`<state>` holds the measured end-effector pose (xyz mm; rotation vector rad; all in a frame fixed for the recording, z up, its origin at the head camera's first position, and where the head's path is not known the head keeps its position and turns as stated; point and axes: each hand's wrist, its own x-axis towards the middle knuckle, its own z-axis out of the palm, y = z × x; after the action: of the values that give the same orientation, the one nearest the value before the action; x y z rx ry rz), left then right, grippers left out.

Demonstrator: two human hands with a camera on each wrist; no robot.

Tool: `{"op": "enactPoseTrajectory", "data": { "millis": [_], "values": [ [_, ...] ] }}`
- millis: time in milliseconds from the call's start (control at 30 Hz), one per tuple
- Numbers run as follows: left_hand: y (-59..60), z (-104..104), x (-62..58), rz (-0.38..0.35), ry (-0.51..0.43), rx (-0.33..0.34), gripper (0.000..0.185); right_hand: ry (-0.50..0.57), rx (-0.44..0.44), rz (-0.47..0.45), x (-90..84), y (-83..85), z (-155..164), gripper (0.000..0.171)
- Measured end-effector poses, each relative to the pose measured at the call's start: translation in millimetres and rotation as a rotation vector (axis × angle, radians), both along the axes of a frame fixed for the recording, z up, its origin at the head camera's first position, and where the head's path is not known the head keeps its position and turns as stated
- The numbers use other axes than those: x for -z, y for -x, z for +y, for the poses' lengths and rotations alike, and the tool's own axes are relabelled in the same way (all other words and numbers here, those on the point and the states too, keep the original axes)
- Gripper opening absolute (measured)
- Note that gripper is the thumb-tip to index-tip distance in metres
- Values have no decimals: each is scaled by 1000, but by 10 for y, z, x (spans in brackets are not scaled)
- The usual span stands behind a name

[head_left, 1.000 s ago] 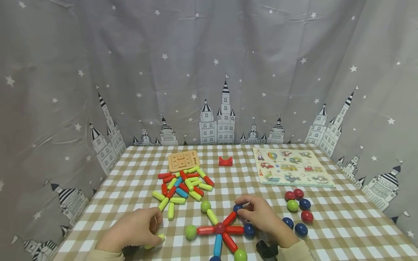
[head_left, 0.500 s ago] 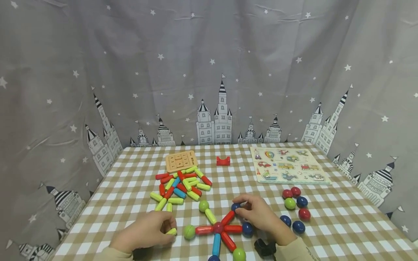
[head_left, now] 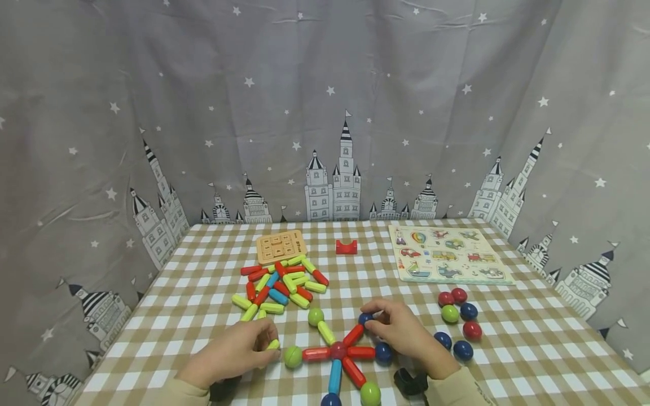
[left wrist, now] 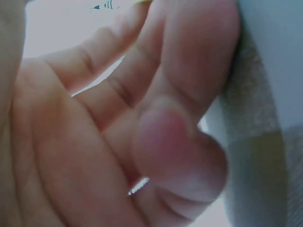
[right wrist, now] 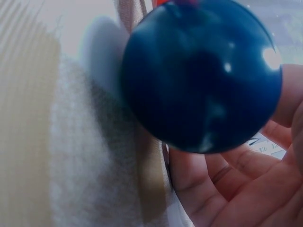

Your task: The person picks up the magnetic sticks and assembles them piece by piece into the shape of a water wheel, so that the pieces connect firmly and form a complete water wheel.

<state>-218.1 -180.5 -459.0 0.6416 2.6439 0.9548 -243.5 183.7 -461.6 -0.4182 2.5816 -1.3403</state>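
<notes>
In the head view my left hand (head_left: 236,349) pinches a yellow-green stick (head_left: 273,344), mostly hidden by its fingers. It is just left of a green ball (head_left: 293,357) on a star-shaped figure. A red ball (head_left: 338,351) forms the figure's centre, with red, blue and yellow-green sticks running out to balls. My right hand (head_left: 401,332) holds the blue ball (head_left: 365,318) at the tip of the upper-right red stick (head_left: 354,335). Below that hand lies another blue ball (head_left: 383,353). A blue ball (right wrist: 203,75) fills much of the right wrist view; the left wrist view shows only curled fingers.
Loose sticks (head_left: 278,296) lie heaped at the back left, before a wooden number board (head_left: 280,247). A red curved block (head_left: 347,247) stands at the back. To the right are a picture puzzle board (head_left: 449,254) and several loose balls (head_left: 472,330).
My left hand has moved right and slightly away from me with the yellow-green stick, nearer the figure. The right hand stays on its blue ball. The head view has shifted slightly.
</notes>
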Motion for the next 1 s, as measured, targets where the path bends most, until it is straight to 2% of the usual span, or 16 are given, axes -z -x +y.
{"op": "enactPoseTrajectory", "data": {
  "millis": [200,400,567,767,900,1000],
  "values": [
    [33,43,7,17,-29,-47,22,-22,-4,22,1,7,1,26],
    [57,69,31,58,-80,-15,25,-33,2,23,6,13,-4,25],
    [89,73,97,72,-73,11,31,-38,-5,26,13,16,-14,25],
    [142,105,195,76,-37,-25,22,-39,-17,20,60,11,-40,25],
    [167,161,197,85,-7,-50,20,-48,-7,42,53,3,-34,25],
    [166,197,175,131,-4,-58,21,-64,4,58,22,1,-23,25]
  ]
}}
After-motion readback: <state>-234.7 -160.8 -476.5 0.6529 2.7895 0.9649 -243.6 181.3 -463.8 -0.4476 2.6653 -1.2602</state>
